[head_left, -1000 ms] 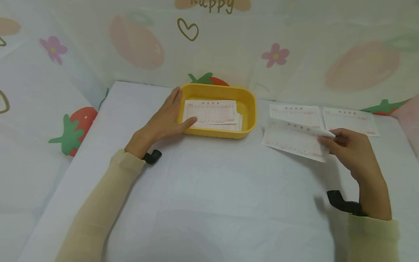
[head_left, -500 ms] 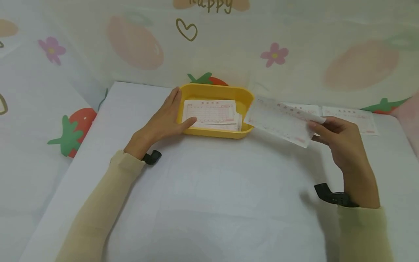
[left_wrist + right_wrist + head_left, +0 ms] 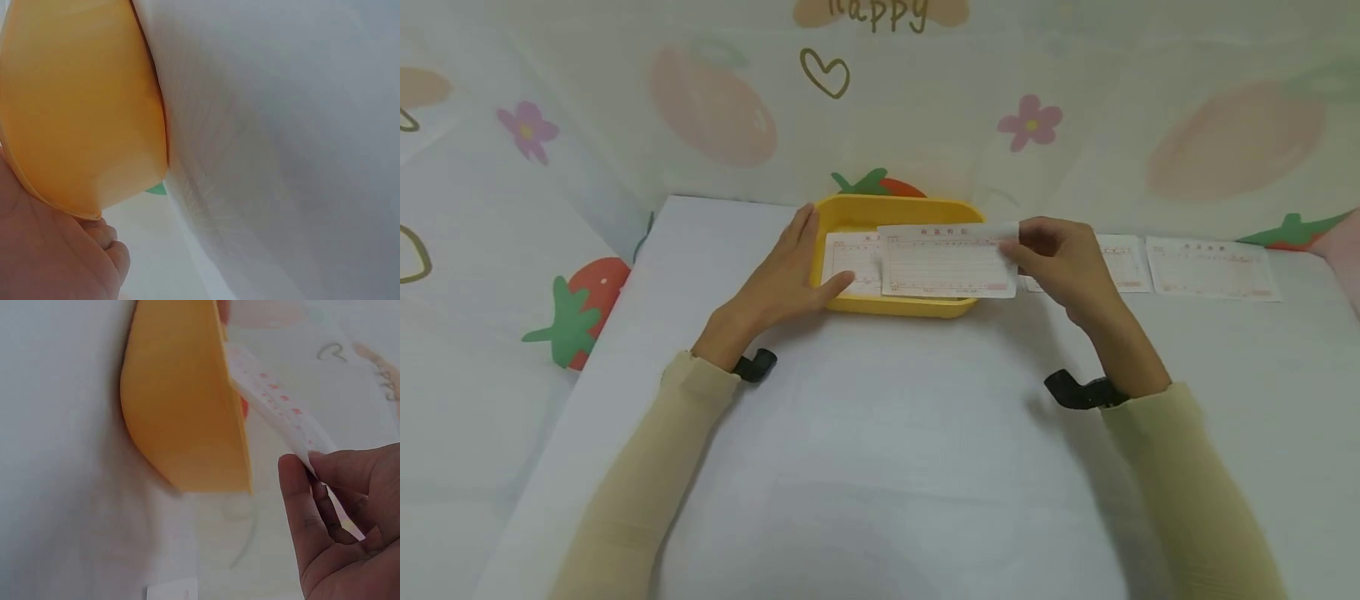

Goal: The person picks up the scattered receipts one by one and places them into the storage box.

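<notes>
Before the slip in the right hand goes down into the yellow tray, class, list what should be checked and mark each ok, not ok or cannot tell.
1. Right hand pinches the slip at its right end: ok.
2. Slip is over the yellow tray: ok.
3. Slip is lined up with the stack in the tray: not ok, it sits further right.
4. Left hand steadies the tray's left rim: ok.
5. Slip hangs flat, uncreased: cannot tell.
6. Two slips on the table lie apart from the tray: ok.

Two printed slips (image 3: pixel 1212 267) flat on white table (image 3: pixel 880 467), fruit-patterned backdrop (image 3: pixel 715 100) behind
</notes>
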`<state>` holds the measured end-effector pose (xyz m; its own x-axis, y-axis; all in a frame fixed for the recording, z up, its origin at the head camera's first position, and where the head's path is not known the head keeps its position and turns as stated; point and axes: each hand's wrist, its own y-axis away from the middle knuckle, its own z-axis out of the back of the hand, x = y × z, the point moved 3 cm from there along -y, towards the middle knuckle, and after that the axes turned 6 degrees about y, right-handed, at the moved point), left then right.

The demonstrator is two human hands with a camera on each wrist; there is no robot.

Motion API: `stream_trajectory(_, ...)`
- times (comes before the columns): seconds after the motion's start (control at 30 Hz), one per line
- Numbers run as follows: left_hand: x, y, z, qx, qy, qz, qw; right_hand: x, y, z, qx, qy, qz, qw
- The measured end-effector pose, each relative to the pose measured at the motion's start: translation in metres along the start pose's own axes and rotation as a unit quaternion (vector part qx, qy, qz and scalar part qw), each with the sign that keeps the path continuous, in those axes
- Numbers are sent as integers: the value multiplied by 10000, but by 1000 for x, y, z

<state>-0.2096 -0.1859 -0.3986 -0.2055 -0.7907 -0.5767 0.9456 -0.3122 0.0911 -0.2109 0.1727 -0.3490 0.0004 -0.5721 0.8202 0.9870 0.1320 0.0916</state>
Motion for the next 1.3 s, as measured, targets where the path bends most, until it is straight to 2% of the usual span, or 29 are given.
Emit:
stream_trajectory(0.3,1,0,-1,-49,54,-41,10000,24,-17,-28,218,495,346,9979)
stream_trajectory(0.53,2,0,-1,-125,80,-115,9998,32,-22,-48,419,805,549,9944)
stream_trajectory(0.83,3,0,-1,-67,35,-98,9999,40,-26,-68,465,1201,868,9879)
stream_trajectory(1.03,2,0,-1,-48,23,-81,10000,43,-22,-68,503,1427,1046,9829)
stream_trajectory(1.3,0,0,-1,-51,-2,-61,10000,41,-15,-51,145,1463,1264,9810)
